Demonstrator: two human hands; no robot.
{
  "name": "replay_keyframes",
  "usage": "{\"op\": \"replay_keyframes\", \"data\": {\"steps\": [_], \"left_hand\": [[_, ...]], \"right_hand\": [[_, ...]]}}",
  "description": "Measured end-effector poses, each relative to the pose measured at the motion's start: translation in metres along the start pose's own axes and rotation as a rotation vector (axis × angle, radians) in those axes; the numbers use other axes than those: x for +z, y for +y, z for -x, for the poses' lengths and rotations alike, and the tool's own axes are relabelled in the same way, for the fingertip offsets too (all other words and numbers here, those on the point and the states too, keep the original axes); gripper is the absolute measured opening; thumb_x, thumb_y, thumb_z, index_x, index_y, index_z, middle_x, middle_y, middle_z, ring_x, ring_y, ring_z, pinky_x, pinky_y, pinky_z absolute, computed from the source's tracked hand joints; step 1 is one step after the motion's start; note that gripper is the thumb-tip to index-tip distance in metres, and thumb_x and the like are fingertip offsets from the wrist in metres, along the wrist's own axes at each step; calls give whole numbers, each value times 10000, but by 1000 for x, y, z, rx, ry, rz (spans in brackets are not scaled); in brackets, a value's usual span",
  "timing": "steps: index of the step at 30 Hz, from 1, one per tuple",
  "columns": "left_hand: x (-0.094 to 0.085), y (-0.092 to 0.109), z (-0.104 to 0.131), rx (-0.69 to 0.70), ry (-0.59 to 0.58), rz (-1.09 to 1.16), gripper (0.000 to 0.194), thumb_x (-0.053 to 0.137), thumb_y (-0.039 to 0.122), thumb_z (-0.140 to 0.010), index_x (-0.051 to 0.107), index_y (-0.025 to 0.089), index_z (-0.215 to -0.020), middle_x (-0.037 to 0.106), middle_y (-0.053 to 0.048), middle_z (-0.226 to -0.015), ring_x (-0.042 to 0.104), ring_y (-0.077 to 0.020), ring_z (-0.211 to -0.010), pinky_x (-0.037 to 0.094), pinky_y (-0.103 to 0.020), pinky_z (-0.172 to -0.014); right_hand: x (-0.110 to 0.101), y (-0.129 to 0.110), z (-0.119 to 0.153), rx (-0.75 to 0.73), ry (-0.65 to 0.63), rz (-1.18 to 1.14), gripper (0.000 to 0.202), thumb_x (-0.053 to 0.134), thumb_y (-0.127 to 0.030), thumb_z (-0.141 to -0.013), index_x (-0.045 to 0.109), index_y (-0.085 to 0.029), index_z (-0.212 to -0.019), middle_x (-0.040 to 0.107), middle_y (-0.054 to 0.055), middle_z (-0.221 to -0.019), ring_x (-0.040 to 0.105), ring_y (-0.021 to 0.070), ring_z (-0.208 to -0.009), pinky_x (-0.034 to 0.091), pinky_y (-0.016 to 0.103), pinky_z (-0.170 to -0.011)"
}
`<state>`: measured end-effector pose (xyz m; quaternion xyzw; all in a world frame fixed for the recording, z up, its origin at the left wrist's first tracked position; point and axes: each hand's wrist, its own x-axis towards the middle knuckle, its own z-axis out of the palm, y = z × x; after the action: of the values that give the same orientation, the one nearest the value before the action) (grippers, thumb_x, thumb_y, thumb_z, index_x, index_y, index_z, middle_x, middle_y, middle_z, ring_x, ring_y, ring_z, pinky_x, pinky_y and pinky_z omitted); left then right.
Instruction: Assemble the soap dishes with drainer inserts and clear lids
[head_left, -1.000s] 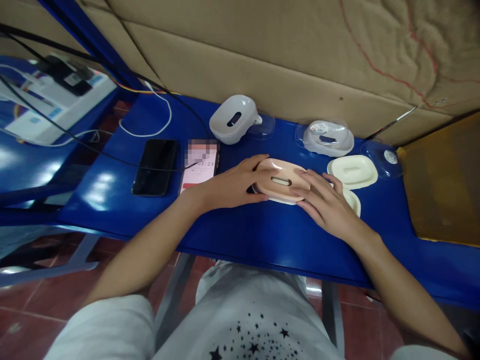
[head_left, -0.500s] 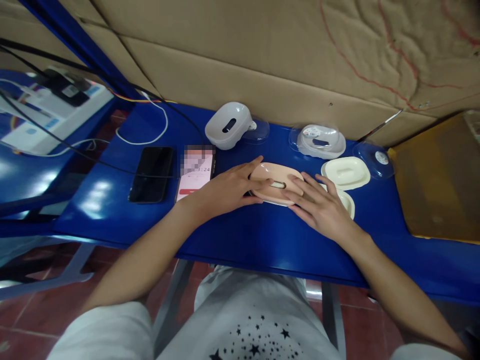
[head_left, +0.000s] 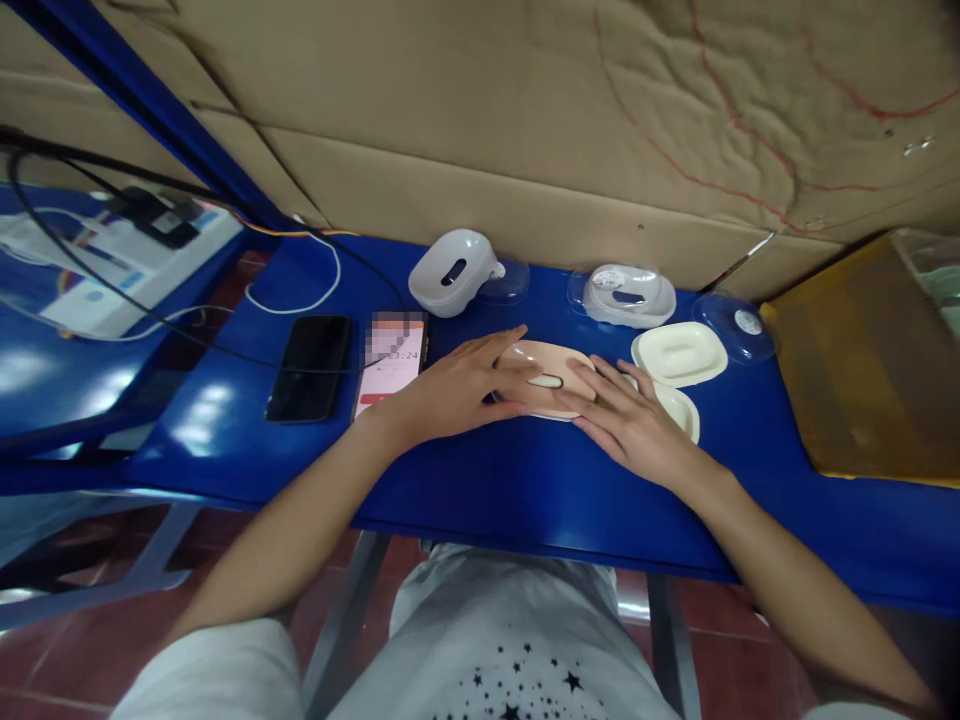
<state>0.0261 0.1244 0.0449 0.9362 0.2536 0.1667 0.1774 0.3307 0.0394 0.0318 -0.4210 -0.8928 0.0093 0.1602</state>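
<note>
A peach-coloured oval dish with a slot in its middle rests on the blue table, a pale edge showing beneath it. My left hand lies over the dish's left end, fingers spread and touching it. On its right end rests my right hand, its fingers also spread over the rim and inner surface. Just beyond my right hand are two cream oval pieces, one in full view and one partly covered by that hand.
Grey-white slotted dishes stand at the back, one left and one right, beside clear covers. A black phone and a lit phone lie left. A taped cardboard box is at right; cables and a power strip are far left.
The camera view has shifted slightly, so the table items appear a little lower. My left index finger has drawn back a little from the slot; both hands remain on the peach dish.
</note>
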Motion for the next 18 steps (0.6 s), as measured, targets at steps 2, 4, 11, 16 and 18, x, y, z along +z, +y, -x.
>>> {"op": "replay_keyframes", "data": {"steps": [2,4,11,16,18], "left_hand": [[-2,-4,-6,-14,56,3,534,570,513,-1113,581,252,-1579,407,-163,-1749,396,-329,-1629,389,-544,-1307],[-8,-14,-16,-68,170,-26,608,549,526,-1115,476,246,-1650,355,-185,-1767,357,-339,-1645,345,-571,-1322],[-38,-39,-54,-761,236,-340,841,646,477,-1032,299,163,-1731,192,-310,-1789,163,-508,-1676,202,-774,-1276],[-38,-54,-46,-912,212,-269,940,599,679,-999,261,212,-1741,213,-326,-1779,183,-546,-1659,218,-854,-1205],[-39,-67,-41,-903,227,-242,1027,653,754,-921,296,219,-1721,331,-342,-1727,276,-577,-1618,242,-884,-1165]], "right_hand": [[-2,2,-1,-28,20,-28,579,567,-221,-1099,469,-340,-1657,454,112,-1729,472,341,-1579,368,624,-1267],[-5,4,-2,-39,50,-55,645,544,-217,-1109,356,-343,-1713,439,130,-1736,485,314,-1572,365,594,-1273],[-11,9,0,-27,169,-67,587,533,-211,-1107,419,-296,-1677,478,187,-1705,522,306,-1546,390,591,-1250],[-11,17,4,-45,223,-65,396,529,-168,-1092,659,-248,-1458,619,194,-1575,629,300,-1439,443,578,-1202],[-11,20,4,-43,221,-65,375,529,-163,-1090,680,-235,-1425,652,189,-1533,653,295,-1407,457,576,-1186]]}}
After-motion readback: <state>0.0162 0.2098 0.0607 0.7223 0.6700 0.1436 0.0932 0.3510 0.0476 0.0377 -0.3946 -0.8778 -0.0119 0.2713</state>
